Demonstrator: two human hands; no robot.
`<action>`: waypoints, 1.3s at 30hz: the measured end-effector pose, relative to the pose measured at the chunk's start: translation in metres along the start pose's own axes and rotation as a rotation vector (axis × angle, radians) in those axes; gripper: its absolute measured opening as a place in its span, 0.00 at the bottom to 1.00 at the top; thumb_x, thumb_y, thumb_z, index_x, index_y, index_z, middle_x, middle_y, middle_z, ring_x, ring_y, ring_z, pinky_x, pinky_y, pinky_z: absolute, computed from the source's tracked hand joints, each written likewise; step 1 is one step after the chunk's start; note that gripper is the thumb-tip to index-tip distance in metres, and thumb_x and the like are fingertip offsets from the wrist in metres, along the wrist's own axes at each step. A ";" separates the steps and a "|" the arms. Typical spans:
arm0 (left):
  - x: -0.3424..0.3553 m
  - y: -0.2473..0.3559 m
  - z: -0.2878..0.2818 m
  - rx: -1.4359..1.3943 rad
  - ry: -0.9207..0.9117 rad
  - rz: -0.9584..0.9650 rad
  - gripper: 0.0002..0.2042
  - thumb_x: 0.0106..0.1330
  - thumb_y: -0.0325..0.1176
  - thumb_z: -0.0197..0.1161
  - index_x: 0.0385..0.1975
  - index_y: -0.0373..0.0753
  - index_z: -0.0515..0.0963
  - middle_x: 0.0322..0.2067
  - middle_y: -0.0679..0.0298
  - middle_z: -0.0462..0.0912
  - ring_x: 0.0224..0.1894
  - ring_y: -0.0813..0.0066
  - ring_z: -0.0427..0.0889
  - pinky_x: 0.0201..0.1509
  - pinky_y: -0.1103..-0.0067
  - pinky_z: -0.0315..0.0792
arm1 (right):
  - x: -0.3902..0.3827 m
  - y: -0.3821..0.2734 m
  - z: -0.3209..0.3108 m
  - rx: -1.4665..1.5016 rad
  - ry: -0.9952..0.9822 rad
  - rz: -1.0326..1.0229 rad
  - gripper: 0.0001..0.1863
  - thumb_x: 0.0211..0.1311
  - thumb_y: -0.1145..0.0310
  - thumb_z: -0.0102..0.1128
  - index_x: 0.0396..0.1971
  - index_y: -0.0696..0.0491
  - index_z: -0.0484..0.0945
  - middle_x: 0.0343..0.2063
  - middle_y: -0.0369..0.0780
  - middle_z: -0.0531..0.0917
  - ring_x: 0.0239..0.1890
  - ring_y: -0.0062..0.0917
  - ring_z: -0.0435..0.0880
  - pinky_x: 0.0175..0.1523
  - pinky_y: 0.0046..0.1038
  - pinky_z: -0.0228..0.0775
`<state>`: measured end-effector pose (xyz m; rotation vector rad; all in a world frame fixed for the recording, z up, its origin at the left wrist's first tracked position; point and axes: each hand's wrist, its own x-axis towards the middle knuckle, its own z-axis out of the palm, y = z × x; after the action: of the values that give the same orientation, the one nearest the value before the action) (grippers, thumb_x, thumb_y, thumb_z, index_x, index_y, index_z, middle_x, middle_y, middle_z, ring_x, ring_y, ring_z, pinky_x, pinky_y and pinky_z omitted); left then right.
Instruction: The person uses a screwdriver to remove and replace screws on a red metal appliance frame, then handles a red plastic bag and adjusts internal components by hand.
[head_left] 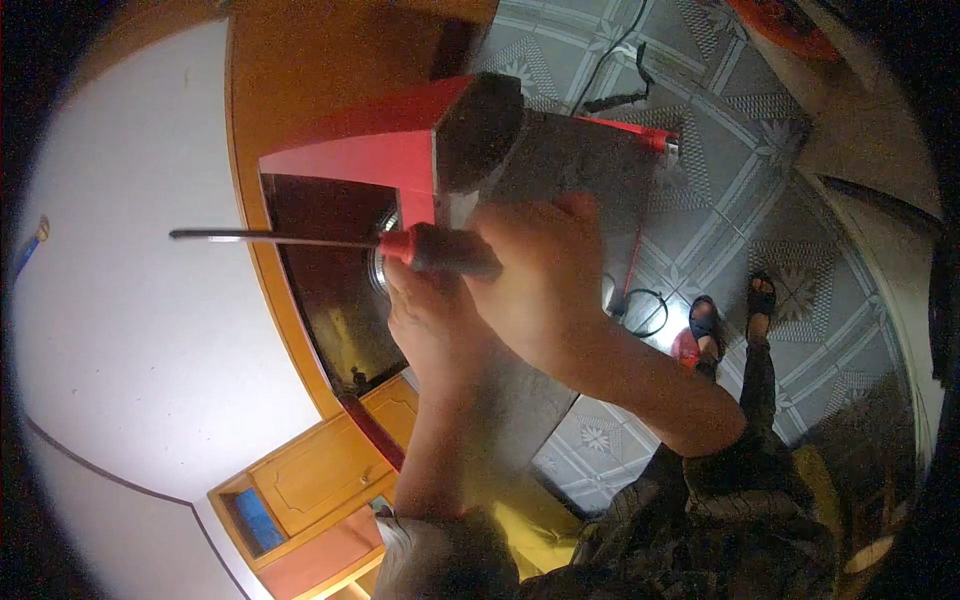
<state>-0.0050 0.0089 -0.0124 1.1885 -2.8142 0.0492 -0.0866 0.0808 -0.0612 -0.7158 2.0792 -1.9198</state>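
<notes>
My right hand (545,275) is closed round the red and black handle of a screwdriver (290,239). Its long metal shaft points left, free of any surface at the tip. Just below and behind the handle is my left hand (430,320), its fingers curled, close to a red panel (345,155) with a dark end face. Whatever those fingers may hold is hidden. The red panel belongs to a large appliance with a dark glossy front (335,240) and a round metal ring, partly covered by my left fingers.
Wooden cabinets (315,475) stand at the lower left beside a white wall (140,340). Patterned grey tiles (595,440) cover the floor, where a black cable (640,75), a red strip (640,133) and a black loop (648,313) lie. Two sandalled feet (705,320) stand at right.
</notes>
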 end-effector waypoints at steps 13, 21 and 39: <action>0.000 -0.002 0.000 0.051 0.003 -0.075 0.16 0.55 0.36 0.63 0.39 0.36 0.68 0.35 0.52 0.78 0.37 0.50 0.80 0.35 0.65 0.73 | 0.012 -0.001 -0.001 -0.145 -0.023 -0.214 0.11 0.33 0.72 0.62 0.21 0.49 0.71 0.20 0.36 0.75 0.27 0.32 0.76 0.39 0.37 0.58; 0.004 -0.003 0.001 0.090 -0.007 0.044 0.17 0.52 0.36 0.61 0.41 0.37 0.71 0.34 0.49 0.78 0.37 0.47 0.79 0.35 0.61 0.74 | 0.015 0.000 -0.007 -0.237 -0.105 -0.314 0.11 0.35 0.71 0.62 0.24 0.51 0.73 0.22 0.38 0.77 0.30 0.34 0.78 0.41 0.38 0.63; 0.011 -0.007 0.000 -0.126 0.066 0.103 0.14 0.61 0.38 0.53 0.41 0.36 0.66 0.34 0.46 0.75 0.34 0.43 0.76 0.35 0.60 0.70 | 0.042 0.003 -0.014 -0.145 -0.218 -0.347 0.08 0.40 0.66 0.61 0.22 0.53 0.80 0.17 0.43 0.80 0.24 0.38 0.83 0.31 0.39 0.75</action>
<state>-0.0078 -0.0038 -0.0110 0.9966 -2.7723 -0.0793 -0.1302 0.0728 -0.0555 -1.3315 2.0776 -1.7619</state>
